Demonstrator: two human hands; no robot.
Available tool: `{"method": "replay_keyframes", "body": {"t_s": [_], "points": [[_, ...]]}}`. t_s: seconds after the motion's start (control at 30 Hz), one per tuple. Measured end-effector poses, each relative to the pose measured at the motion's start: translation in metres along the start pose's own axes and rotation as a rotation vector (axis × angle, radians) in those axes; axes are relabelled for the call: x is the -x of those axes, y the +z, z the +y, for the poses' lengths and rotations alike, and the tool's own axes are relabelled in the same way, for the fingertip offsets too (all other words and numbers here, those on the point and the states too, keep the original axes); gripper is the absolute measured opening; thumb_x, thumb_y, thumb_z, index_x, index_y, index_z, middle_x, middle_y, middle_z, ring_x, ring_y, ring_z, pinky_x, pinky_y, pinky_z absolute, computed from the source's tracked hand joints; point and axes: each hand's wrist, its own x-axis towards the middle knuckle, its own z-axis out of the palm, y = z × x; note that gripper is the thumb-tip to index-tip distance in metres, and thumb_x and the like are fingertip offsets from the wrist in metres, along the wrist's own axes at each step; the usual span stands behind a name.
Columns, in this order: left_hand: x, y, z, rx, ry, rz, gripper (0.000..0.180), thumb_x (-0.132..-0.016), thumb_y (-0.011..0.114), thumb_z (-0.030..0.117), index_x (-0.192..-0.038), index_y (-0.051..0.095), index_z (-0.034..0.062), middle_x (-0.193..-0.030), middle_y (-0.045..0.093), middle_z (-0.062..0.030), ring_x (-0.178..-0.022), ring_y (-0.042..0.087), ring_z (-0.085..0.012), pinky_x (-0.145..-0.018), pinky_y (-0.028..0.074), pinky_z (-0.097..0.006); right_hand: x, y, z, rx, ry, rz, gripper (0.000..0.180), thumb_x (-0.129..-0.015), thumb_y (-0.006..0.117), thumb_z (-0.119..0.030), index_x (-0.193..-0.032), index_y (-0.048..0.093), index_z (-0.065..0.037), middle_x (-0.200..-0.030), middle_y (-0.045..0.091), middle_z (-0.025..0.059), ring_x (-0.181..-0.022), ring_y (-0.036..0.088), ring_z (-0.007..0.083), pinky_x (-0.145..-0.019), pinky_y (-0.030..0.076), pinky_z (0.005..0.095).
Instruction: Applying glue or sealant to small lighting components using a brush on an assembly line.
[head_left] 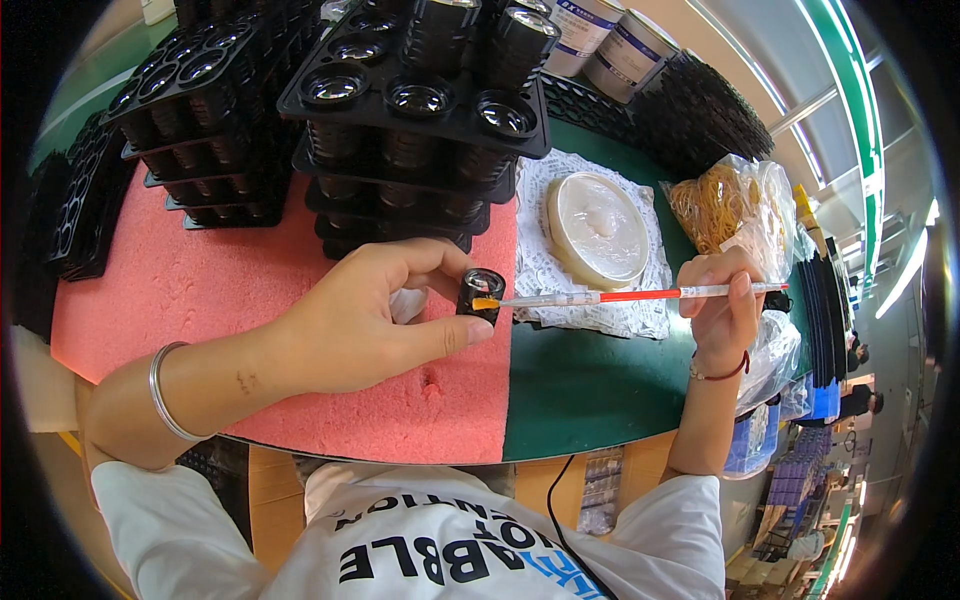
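My left hand (400,310) grips a small black lens barrel (481,287) between thumb and fingers, its glass end facing up, above the pink foam mat (420,420). In my right hand (725,300) is a thin paintbrush (640,295) with a red and pale handle, held nearly level. Its orange bristles meet the side of the barrel, just below the rim. Beyond the brush a round shallow dish (597,229) with a whitish, glossy content rests on a printed white cloth (535,200).
Stacked black trays (420,135) filled with lens barrels rise behind my left hand, with another tray stack (215,130) farther left. Two metal cans (630,55) stand at the back. A bag of yellow rubber bands (725,210) lies to the right on the green tabletop (590,390).
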Motion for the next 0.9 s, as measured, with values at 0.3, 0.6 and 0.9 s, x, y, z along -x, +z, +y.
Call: {"method": "replay_keyframes", "body": {"t_s": [0.3,0.6,0.9], "points": [[0.000,0.000,0.003,-0.033,-0.032,-0.009,0.024,-0.078,0.066,0.016,-0.095,0.056,0.0015,-0.082,0.059,0.0017,-0.053,0.032,-0.0001,-0.045,0.029,-0.019,0.001,0.001,-0.002,-0.070,0.031,0.042,0.033,-0.088,0.048,-0.030,-0.075,0.052,0.000,-0.059,0.056,0.0108,-0.048,0.054,0.0148,-0.046,0.041,0.0227],[0.002,0.001,0.011,-0.009,-0.089,-0.028,0.026,-0.077,0.066,0.011,-0.097,0.053,0.0027,-0.073,0.050,0.0068,-0.058,0.036,0.0017,-0.049,0.030,-0.015,0.001,0.001,-0.003,-0.101,0.033,0.055,0.031,-0.088,0.048,-0.028,-0.075,0.052,0.000,-0.058,0.055,0.0105,-0.048,0.054,0.0150,-0.045,0.042,0.0232],[0.004,0.003,0.010,-0.145,-0.003,-0.056,0.025,-0.075,0.069,0.012,-0.095,0.055,0.0052,-0.069,0.051,0.0067,-0.054,0.036,0.0019,-0.045,0.027,-0.016,0.000,0.000,-0.003,-0.214,0.064,0.039,0.030,-0.090,0.043,-0.026,-0.074,0.050,-0.002,-0.056,0.055,0.0108,-0.048,0.053,0.0150,-0.045,0.043,0.0231]]}}
